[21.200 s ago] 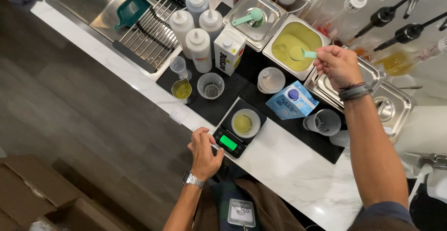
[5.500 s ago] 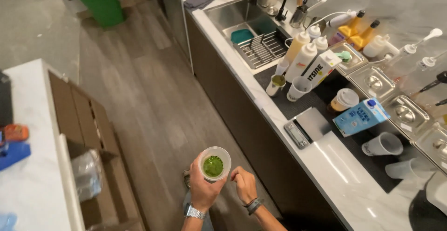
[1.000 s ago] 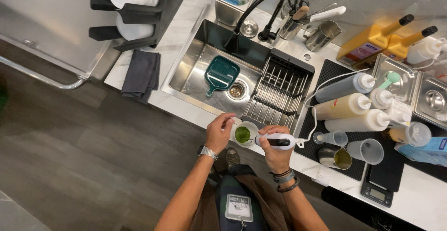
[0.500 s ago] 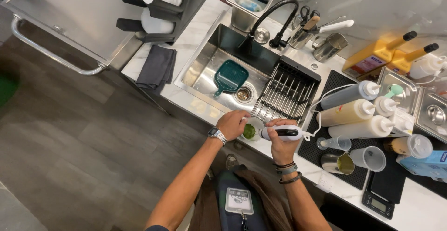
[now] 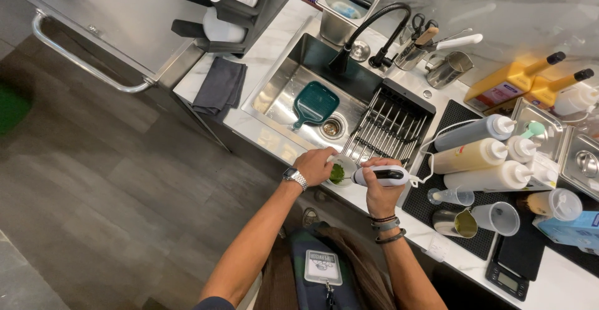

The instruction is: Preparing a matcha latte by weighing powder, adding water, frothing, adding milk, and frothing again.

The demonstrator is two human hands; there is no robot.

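The left hand point(image 5: 315, 165) wraps around the small bowl point(image 5: 340, 171) to keep it steady. The right hand point(image 5: 379, 184) grips the white whisk tool point(image 5: 382, 175), its tip dipped in the green mix point(image 5: 337, 173).

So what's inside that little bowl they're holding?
The small bowl, held by the left hand, contains something bright green. The frother in the right hand dips into it; the bowl's bottom is covered.

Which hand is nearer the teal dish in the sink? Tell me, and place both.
Left. The left hand holds the small bowl at the counter edge, just below the teal dish. The right hand grips the white frother farther right.
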